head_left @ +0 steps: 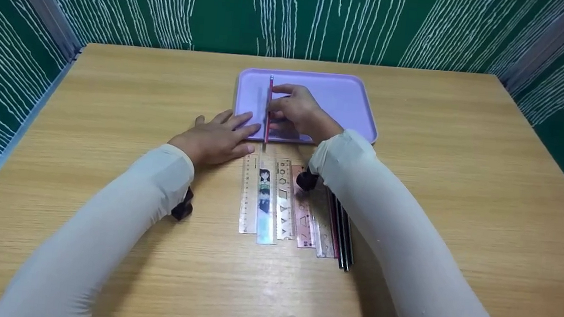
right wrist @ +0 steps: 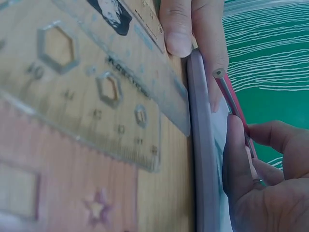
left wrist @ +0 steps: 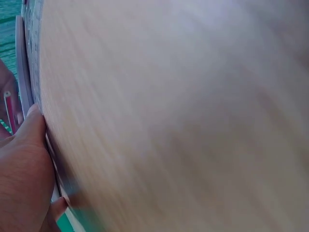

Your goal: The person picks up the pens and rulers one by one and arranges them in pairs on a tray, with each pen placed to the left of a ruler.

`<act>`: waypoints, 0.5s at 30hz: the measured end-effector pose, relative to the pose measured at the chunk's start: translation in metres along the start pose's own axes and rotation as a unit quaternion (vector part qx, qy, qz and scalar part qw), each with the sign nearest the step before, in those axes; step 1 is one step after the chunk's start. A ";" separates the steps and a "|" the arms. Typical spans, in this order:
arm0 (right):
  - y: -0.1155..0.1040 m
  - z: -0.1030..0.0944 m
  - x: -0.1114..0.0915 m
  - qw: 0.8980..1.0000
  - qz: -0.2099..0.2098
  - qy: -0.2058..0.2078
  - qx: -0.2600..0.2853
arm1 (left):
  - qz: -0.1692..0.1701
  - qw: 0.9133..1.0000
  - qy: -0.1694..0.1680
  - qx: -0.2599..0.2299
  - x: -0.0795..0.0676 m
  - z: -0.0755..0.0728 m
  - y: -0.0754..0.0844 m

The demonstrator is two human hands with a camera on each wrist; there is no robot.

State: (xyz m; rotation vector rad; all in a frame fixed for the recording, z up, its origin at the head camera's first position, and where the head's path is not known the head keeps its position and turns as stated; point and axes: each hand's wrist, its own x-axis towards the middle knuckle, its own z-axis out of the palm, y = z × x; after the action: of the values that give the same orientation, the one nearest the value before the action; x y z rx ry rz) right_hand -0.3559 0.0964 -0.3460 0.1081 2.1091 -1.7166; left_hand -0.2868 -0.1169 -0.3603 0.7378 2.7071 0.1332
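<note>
My right hand [head_left: 294,109] pinches a red pencil [head_left: 269,109] between thumb and fingers, over the left part of a lilac tray [head_left: 329,88]. In the right wrist view the near end of the pencil [right wrist: 232,99] looks flat and unsharpened. My left hand [head_left: 217,137] lies spread, its fingertips over the tray's front left corner and its thumb close to the rulers. Just in front of the tray lie several clear rulers side by side, among them one with a cartoon figure [head_left: 265,187], one with cut-out shapes [head_left: 285,205] and a pink one [head_left: 303,221].
Dark pencils [head_left: 344,235] lie to the right of the rulers, partly hidden under my right forearm. The wooden table [head_left: 141,80] ends at a green wall [head_left: 223,10] with white streaks. Each wrist bears a small black camera [head_left: 183,206].
</note>
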 end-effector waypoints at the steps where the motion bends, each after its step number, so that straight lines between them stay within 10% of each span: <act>1: 0.000 0.001 0.002 1.000 0.001 0.001 -0.001 | 0.000 1.000 0.000 0.001 0.000 0.000 0.000; 15: -0.005 0.002 0.015 0.999 0.014 0.028 -0.013 | 0.005 1.000 0.004 0.002 0.000 0.001 -0.002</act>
State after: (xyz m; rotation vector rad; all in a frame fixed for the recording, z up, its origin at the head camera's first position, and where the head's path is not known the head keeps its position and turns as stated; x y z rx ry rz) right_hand -0.3704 0.0900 -0.3471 0.1789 2.1585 -1.6875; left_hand -0.2869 -0.1184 -0.3614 0.7550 2.7129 0.1328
